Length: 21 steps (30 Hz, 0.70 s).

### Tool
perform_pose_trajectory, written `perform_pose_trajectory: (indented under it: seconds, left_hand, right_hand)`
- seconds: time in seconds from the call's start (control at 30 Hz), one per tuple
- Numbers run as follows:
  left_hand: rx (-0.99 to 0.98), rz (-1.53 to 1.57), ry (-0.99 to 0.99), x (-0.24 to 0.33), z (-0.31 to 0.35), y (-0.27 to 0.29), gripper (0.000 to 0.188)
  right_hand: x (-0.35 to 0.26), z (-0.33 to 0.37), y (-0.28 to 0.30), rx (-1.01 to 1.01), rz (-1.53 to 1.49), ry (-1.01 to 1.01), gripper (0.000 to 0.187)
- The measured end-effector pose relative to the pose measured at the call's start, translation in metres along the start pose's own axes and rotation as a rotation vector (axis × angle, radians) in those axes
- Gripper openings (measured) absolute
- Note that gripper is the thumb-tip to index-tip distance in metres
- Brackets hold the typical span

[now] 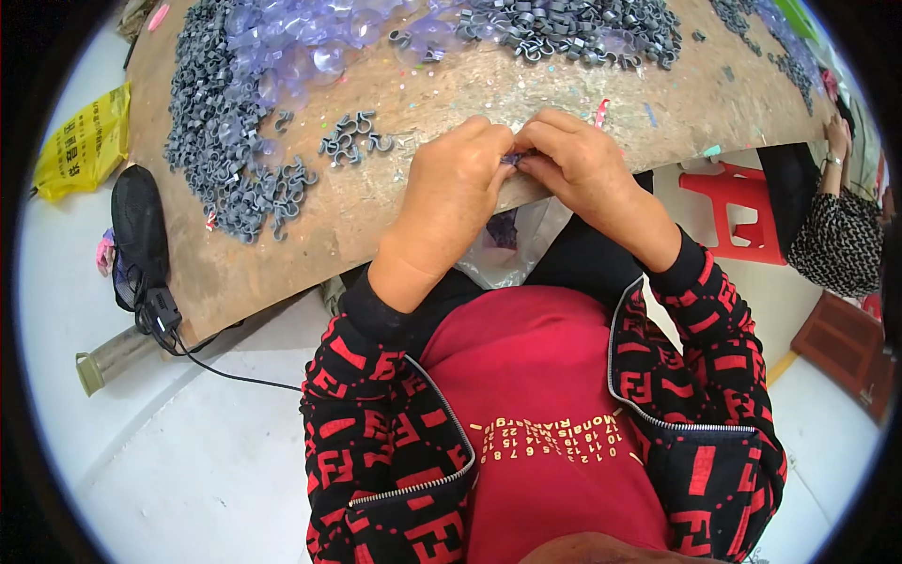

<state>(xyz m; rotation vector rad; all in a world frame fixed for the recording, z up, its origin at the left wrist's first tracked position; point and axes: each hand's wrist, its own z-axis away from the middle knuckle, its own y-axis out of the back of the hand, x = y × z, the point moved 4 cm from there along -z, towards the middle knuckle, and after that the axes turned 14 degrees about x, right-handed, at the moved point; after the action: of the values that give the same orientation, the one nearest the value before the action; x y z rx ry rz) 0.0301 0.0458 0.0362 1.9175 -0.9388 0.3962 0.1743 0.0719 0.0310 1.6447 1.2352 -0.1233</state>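
Observation:
My left hand [462, 169] and my right hand [581, 160] meet just over the table's near edge. Both are closed, with thumbs and fingertips pinched together on a small dark grey-purple plastic piece [510, 160]. Fingers cover most of it, so its exact shape is hidden. Left of my hands lies a loose cluster of grey plastic clips [352, 139]. A larger heap of the same clips [211, 132] spreads along the table's left side. Clear purplish suction cups [329, 58] are piled beside that heap, and another mound of grey clips [573, 28] sits farther back.
The wooden table [282, 273] curves round in front of me. Below its edge hangs a clear plastic bag [517, 254] at my lap. A black mesh pouch with a cable [141, 235] hangs at the left corner. To the right are a red stool [738, 207] and another person's arm [834, 160].

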Motion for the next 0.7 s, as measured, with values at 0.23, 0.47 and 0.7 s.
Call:
perform_pose_trajectory:
  seconds: [0.23, 0.47, 0.7]
  left_hand:
    - [-0.029, -0.005, 0.012, -0.007, 0.001, -0.012, 0.017]
    - [-0.018, -0.023, 0.000, -0.002, 0.003, -0.010, 0.016]
    - [-0.001, 0.304, 0.305, 0.009, 0.043, 0.007, 0.022]
  right_hand:
    - [0.002, -0.004, -0.002, -0.012, 0.023, -0.035, 0.014]
    - [0.012, 0.002, -0.004, -0.028, -0.020, -0.032, 0.017]
    - [0.029, 0.016, 0.005, -0.044, -0.569, -0.532, 0.031]
